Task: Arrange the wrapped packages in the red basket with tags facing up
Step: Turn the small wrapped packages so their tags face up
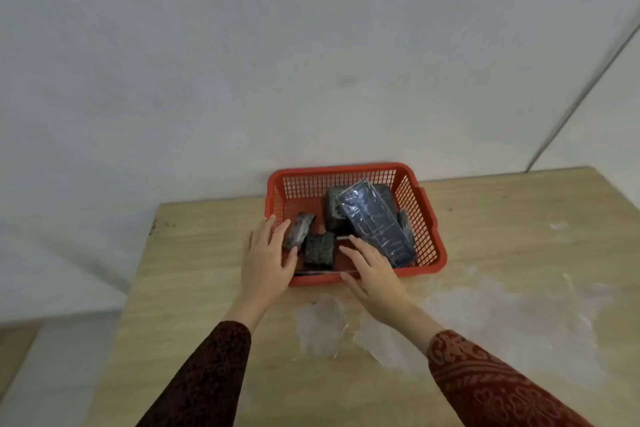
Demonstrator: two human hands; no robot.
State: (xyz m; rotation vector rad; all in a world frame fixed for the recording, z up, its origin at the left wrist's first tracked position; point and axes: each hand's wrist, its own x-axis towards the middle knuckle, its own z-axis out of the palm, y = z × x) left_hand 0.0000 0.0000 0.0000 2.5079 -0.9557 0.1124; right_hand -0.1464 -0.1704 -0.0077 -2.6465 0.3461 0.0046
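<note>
A red mesh basket (pixel 426 215) stands on the wooden table against the wall. Inside lie several dark packages in clear wrap: a long blue-black one (pixel 375 222) slanting along the right side, a grey block (pixel 334 210) partly under it, a small dark square one (pixel 320 250) near the front, and a slim grey one (pixel 299 230) at the left. My left hand (pixel 266 260) rests, fingers spread, over the basket's front-left corner, touching the slim package. Over the front rim hovers my right hand (pixel 372 272), fingers spread, holding nothing. No tag is visible on any package.
The pale wooden table (pixel 194 253) has whitish worn patches (pixel 485 315) in front of and to the right of the basket. A plain wall stands right behind the basket. The table's left edge drops off to the floor.
</note>
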